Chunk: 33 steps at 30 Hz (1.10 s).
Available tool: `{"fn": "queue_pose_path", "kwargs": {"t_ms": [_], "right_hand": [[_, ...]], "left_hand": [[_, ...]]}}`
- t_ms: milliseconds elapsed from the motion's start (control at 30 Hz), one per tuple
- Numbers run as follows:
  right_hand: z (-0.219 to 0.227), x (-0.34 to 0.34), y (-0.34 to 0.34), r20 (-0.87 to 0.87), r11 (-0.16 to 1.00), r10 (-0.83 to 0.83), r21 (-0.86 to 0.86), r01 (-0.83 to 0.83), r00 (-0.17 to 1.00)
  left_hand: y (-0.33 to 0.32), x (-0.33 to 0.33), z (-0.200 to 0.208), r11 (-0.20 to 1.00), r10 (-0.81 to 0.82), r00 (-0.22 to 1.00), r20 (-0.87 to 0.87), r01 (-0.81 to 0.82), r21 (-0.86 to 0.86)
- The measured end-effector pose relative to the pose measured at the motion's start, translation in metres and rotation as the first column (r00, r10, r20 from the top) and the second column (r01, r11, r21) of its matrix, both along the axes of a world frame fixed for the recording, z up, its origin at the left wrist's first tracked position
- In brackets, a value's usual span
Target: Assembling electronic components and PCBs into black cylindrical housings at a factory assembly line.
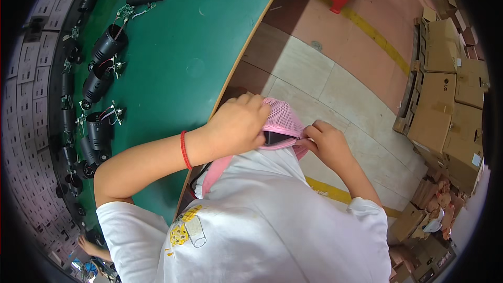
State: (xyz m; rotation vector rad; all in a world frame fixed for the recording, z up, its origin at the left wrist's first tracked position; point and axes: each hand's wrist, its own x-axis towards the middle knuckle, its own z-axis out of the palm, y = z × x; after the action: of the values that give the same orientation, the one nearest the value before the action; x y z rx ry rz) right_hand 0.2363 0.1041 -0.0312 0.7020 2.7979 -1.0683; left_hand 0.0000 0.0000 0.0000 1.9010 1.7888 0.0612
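Operator's apparel: white short-sleeved T-shirt [272, 220], red wrist cord, bare hands.
Shirt fabric is plain white, loose and visibly creased across the front; left sleeve [133, 238] and right sleeve [365, 210] are white, both ending above the elbow. Printed motif [186, 230] noted on the wearer's left side of the shirt: a yellow shape with dark spots, a pale cylinder drawn in grey outline, and short yellow strokes. Narrow red braided-looking bracelet [185, 150] encircles the left wrist. Left hand [238, 126] and right hand [329, 145] are ungloved.
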Motion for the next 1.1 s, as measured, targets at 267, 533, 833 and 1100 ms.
{"fn": "queue_pose_path", "kwargs": {"t_ms": [267, 533, 833, 1100], "right_hand": [[0.018, -0.011, 0.0, 0.074, 0.721, -0.223, -0.659, 0.216, 0.972], [0.01, 0.003, -0.009, -0.159, 0.877, -0.266, -0.45, 0.17, 0.951], [-0.004, -0.019, 0.0, -0.048, 0.933, 0.232, 0.295, -0.208, 0.972], [0.018, -0.026, 0.017, -0.108, 0.915, 0.381, 0.187, -0.358, 0.918]], "left_hand": [[0.014, 0.066, -0.023, 0.944, -0.325, 0.946, 0.026, 0.322, 0.069], [0.017, 0.064, -0.034, 0.953, -0.22, 0.972, 0.084, 0.195, 0.233], [-0.007, 0.025, -0.016, 0.948, -0.167, 0.979, 0.113, 0.128, 0.292], [-0.038, 0.013, 0.009, 0.959, 0.096, 0.954, 0.284, -0.165, 0.23]]}}
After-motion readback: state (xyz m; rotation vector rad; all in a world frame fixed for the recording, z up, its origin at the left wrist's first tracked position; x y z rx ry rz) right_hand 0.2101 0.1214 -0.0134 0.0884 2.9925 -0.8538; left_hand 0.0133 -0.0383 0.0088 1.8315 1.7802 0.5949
